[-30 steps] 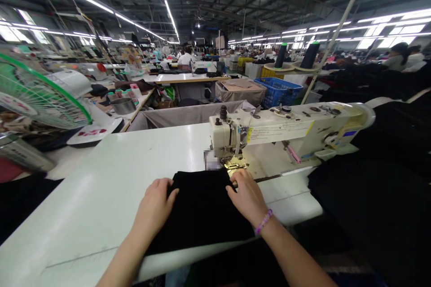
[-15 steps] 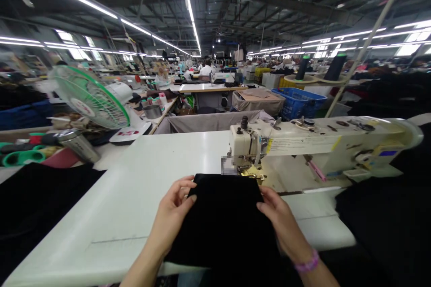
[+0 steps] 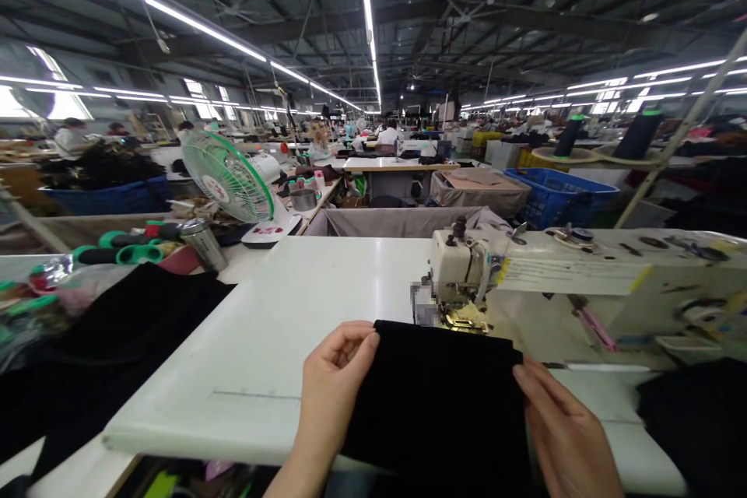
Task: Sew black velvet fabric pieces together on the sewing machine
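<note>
A piece of black fabric (image 3: 437, 405) hangs between my two hands over the front of the white sewing table (image 3: 280, 327). My left hand (image 3: 338, 366) pinches its upper left corner between thumb and fingers. At the upper right edge, my right hand (image 3: 560, 412) grips the cloth with the thumb on top. The fabric's top edge looks folded, with a small step near the right corner. Just beyond it stands the sewing machine (image 3: 467, 272), its needle area partly blurred. The cloth lies in front of the brass-coloured plate (image 3: 467, 321).
Left of the table are a green-rimmed fan (image 3: 233, 175), a steel flask (image 3: 203, 243), thread spools (image 3: 137, 253) and black cloth (image 3: 134, 327). More dark fabric (image 3: 700, 420) lies at the right. Behind the machine stands a blue basket (image 3: 560, 194). Other people work farther back.
The view has turned left, so the surroundings sit farther right. My hands have spread slightly apart, drawing the fabric's top edge wider, and its right corner now shows a step.
</note>
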Demonstrator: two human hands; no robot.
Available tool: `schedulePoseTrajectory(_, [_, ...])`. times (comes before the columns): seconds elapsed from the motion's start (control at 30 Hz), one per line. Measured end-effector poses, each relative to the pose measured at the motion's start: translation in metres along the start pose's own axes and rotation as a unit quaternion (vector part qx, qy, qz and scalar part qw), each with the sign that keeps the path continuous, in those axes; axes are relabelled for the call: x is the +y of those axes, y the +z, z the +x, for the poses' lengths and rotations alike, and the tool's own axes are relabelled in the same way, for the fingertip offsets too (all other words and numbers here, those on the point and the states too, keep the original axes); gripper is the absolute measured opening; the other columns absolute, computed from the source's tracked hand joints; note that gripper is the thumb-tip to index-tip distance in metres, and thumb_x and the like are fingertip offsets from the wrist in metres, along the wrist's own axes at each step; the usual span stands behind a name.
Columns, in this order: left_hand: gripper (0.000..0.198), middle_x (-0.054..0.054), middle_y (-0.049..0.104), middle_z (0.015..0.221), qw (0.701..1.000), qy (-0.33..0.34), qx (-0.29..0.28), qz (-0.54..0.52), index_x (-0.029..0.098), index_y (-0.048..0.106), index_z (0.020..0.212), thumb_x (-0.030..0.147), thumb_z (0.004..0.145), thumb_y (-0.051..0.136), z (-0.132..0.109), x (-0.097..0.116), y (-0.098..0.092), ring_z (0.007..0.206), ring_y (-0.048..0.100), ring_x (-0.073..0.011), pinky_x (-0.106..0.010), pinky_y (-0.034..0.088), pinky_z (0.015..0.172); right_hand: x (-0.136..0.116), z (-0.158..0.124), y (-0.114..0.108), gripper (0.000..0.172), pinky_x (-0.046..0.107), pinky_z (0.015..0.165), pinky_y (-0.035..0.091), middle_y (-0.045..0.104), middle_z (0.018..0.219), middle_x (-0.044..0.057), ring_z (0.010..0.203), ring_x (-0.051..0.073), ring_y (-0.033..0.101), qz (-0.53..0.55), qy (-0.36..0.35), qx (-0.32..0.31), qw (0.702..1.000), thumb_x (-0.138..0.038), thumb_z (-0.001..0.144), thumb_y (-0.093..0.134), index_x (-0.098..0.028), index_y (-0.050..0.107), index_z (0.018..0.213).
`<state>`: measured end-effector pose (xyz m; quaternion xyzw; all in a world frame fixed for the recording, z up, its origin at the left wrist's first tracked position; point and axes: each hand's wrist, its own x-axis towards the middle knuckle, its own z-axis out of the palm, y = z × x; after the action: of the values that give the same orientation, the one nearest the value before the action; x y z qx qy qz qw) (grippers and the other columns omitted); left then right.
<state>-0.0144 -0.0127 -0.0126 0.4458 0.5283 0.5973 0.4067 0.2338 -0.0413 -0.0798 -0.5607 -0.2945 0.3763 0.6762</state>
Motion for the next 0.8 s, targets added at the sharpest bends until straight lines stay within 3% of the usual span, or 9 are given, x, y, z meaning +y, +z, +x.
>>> schedulePoseTrajectory(0.1, [0.023, -0.005, 0.077, 0.087, 0.998, -0.037, -0.004, -0.048, 0.019, 0.075, 0.081, 0.038, 0.069, 0.082, -0.002, -0.002, 0.002, 0.079, 0.069, -0.0184, -0.026, 0.054, 0.077, -0.005, 0.001, 0.0, 0.043, 0.031, 0.089, 0.062, 0.079, 0.109, 0.007, 0.118, 0.032, 0.067, 0.037, 0.059, 0.014, 0.997, -0.049, 0.06, 0.087, -0.022, 0.081, 0.092])
schedulePoseTrajectory(0.27, [0.025, -0.003, 0.077, 0.081, 0.995, -0.056, -0.009, -0.084, 0.019, 0.075, 0.081, 0.037, 0.068, 0.084, -0.002, 0.001, 0.007, 0.075, 0.069, -0.0158, -0.024, 0.053, 0.074, -0.006, 0.001, -0.003, 0.038, 0.03, 0.082, 0.064, 0.079, 0.108, 0.007, 0.11, 0.031, 0.071, 0.015, 0.035, 0.018, 0.999, -0.047, 0.062, 0.087, -0.022, 0.081, 0.09])
schedulePoseTrajectory(0.53, [0.02, -0.001, 0.074, 0.079, 0.997, -0.015, 0.001, -0.081, 0.02, 0.074, 0.075, 0.037, 0.069, 0.083, -0.002, 0.0, 0.01, 0.076, 0.067, -0.0154, -0.023, 0.053, 0.074, -0.006, 0.003, -0.005, 0.04, 0.033, 0.08, 0.064, 0.08, 0.097, 0.008, 0.1, 0.032, 0.074, 0.014, 0.026, 0.037, 0.999, -0.047, 0.057, 0.089, -0.02, 0.08, 0.085])
schedulePoseTrajectory(0.67, [0.021, -0.002, 0.073, 0.078, 0.997, -0.002, 0.003, -0.08, 0.019, 0.073, 0.073, 0.037, 0.068, 0.082, 0.001, 0.0, 0.012, 0.075, 0.066, -0.0154, -0.023, 0.053, 0.073, -0.007, 0.004, -0.005, 0.045, 0.028, 0.074, 0.063, 0.079, 0.092, 0.007, 0.094, 0.029, 0.074, 0.046, 0.052, 0.044, 0.997, -0.047, 0.051, 0.092, -0.017, 0.078, 0.082])
schedulePoseTrajectory(0.8, [0.022, -0.002, 0.073, 0.077, 0.997, 0.0, 0.012, -0.079, 0.018, 0.072, 0.072, 0.037, 0.068, 0.082, 0.003, -0.002, 0.012, 0.074, 0.065, -0.0145, -0.023, 0.052, 0.073, -0.003, 0.004, -0.009, 0.044, 0.027, 0.068, 0.062, 0.078, 0.091, 0.006, 0.085, 0.025, 0.074, 0.048, 0.031, 0.034, 0.998, -0.043, 0.054, 0.092, -0.016, 0.077, 0.086])
